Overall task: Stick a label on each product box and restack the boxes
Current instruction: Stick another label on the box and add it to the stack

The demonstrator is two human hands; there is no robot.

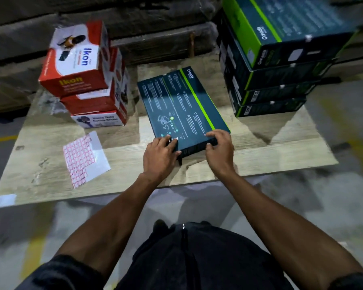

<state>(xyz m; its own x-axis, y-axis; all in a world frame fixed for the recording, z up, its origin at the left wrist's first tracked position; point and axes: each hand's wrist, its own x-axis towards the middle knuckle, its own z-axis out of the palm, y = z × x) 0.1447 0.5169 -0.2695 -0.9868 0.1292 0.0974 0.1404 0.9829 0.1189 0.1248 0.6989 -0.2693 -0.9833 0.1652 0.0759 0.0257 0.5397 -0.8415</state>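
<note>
Red boxes beside label sheet

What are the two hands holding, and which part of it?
Both hands hold the flat dark box by its near short edge: the left hand at the near left corner, the right hand at the near right corner.

Item: one person, seen from the head camera. We list two bare forearms, uncovered from the elbows down. We list a left hand and a right hand, both ungloved, with no rings, watch or bands that we can make out. We note dark short sleeves ending near the elbows. We note dark, almost black clothing over the torso and lap, with a small metallic fitting at its upper edge.
</note>
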